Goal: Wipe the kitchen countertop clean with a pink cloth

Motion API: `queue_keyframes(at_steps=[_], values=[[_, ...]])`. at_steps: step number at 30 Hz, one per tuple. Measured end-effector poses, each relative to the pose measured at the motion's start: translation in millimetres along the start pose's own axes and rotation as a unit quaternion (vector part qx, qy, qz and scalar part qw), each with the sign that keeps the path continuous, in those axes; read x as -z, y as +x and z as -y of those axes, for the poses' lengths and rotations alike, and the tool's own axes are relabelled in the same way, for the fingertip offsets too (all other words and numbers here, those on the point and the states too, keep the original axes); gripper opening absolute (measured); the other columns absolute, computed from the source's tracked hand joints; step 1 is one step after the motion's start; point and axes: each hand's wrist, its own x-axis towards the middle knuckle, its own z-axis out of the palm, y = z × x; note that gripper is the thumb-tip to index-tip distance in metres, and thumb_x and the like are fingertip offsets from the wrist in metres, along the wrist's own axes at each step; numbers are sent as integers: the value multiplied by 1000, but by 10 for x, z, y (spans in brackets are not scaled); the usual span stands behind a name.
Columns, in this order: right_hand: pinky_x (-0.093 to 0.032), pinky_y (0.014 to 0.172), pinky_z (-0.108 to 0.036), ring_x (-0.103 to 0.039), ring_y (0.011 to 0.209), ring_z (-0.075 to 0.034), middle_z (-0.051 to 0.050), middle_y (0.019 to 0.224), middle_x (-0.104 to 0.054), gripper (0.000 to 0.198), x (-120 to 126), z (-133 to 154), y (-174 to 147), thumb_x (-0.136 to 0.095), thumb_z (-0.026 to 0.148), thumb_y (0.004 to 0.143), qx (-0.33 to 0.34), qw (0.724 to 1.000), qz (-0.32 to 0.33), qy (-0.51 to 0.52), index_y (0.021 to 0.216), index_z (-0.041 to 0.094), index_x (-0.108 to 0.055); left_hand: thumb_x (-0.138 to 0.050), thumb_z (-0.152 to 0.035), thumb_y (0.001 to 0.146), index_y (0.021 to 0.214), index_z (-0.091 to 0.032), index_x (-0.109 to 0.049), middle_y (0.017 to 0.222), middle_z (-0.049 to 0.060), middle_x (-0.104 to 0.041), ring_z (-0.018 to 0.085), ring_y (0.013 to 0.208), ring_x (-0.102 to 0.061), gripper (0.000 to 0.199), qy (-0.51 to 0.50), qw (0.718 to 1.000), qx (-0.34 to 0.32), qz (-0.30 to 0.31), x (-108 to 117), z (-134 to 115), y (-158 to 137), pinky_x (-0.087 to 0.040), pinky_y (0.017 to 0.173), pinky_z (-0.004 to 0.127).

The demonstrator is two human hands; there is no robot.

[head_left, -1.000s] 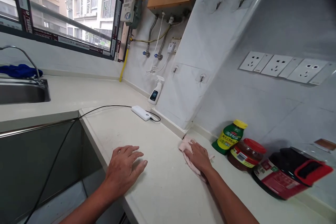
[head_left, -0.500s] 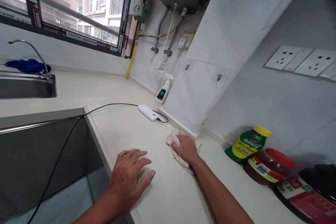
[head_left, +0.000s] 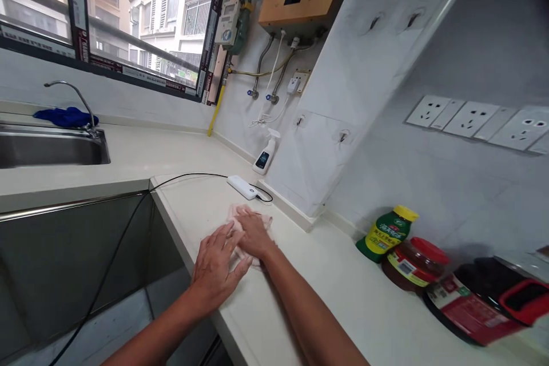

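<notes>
A pale pink cloth (head_left: 267, 222) lies bunched on the white countertop (head_left: 300, 274). My right hand (head_left: 254, 233) presses down on it, fingers over the fabric. Close at its left is my left hand (head_left: 218, 263), fingers spread and holding nothing; its fingertips overlap the cloth's near left part, and whether they touch it I cannot tell. Beyond the hands a white power bank (head_left: 242, 187) with a black cable (head_left: 189, 174) rests on the counter. Behind that, a white spray bottle (head_left: 264, 154) stands against the wall.
At the right wall are a green bottle with a yellow cap (head_left: 388, 231), a red-lidded jar (head_left: 414, 263) and a red and black container (head_left: 476, 303). A sink (head_left: 55, 146) with a faucet and blue cloth (head_left: 66, 117) is at far left. The counter's left edge drops to an open gap.
My right hand has slid the cloth left, from near the wall corner to beside my left hand. My left hand has stayed spread. The camera view has shifted a little.
</notes>
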Motion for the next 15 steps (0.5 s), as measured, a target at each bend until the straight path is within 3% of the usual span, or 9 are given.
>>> queue_keyframes(at_steps=[4,8,12,15], values=[[-14,125,-43,-20,149,-24,-1,160,-33,61,3,480,-391,-58,34,93,86,996,10,17,151,29,-39,-54,-41,94,140,-24,-54,152,14,-50,32,141,-43,49,-5,999,-2,47,84,-27,3,-34,115,59],[-13,125,-54,-21,148,-30,-8,160,-31,72,54,692,-1009,-56,34,90,103,990,-25,89,156,25,-28,-62,-46,90,140,-28,-54,141,10,-60,31,129,-55,54,-42,988,-49,141,355,-242,-42,-42,109,53],[-28,122,-56,-25,147,-32,-12,158,-31,74,127,695,-1625,-57,38,90,77,974,-84,194,155,25,-25,-70,-70,76,148,-29,-46,148,15,-52,35,133,-51,86,-45,963,-94,249,522,-492,-70,-45,107,50],[-38,116,-57,-25,148,-33,-7,162,-24,65,150,478,-2267,-57,36,92,47,979,-92,178,151,34,-30,-66,-83,68,149,-25,-45,148,20,-51,42,135,-48,102,-19,949,-110,295,445,-547,-80,-41,110,57]])
